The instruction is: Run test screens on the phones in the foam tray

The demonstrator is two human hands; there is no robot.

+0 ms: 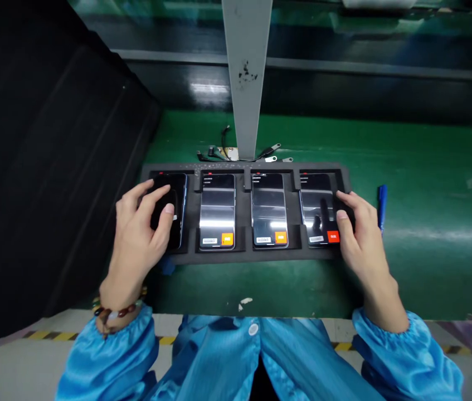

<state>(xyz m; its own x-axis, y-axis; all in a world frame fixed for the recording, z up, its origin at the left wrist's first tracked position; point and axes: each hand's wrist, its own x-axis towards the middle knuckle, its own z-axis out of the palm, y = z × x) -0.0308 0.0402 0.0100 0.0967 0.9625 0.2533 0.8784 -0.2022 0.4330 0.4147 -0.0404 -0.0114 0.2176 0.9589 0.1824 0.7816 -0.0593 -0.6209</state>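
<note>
A long dark foam tray lies on the green table, with several phones in its slots. Over the leftmost phone, whose screen is mostly dark, my left hand rests with fingers spread and thumb above the glass. Two middle phones, one left and one right, show lit screens with an orange block and a white label at the bottom. The rightmost phone shows a red block. Beside it my right hand lies at the tray's right end, thumb and forefinger apart; its other fingers are mostly hidden.
Short black cables with metal-ended plugs lie behind the tray at the foot of a grey post. A blue pen lies to the right on the green table. A black curtain-like sheet stands on the left.
</note>
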